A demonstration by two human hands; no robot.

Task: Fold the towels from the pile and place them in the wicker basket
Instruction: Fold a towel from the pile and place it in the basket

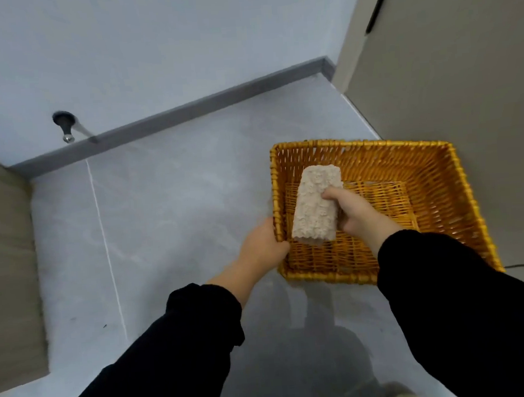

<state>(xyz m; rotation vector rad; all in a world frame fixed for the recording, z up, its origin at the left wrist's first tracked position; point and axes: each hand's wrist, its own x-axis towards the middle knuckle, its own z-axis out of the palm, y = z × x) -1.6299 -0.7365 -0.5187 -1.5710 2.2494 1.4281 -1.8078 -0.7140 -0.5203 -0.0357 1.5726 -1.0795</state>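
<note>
A yellow wicker basket stands on the grey floor at the right. Inside it, near its left wall, a folded beige towel with a nubby texture is held just above the woven bottom. My right hand grips the towel's right side, thumb on top. My left hand holds the basket's left rim near the front corner, fingers curled over the edge. Both arms wear black sleeves. No towel pile is in view.
A grey wall with a dark skirting board runs behind, with a door stopper sticking out of it. A beige cabinet rises right of the basket, and a beige furniture edge lies at the left.
</note>
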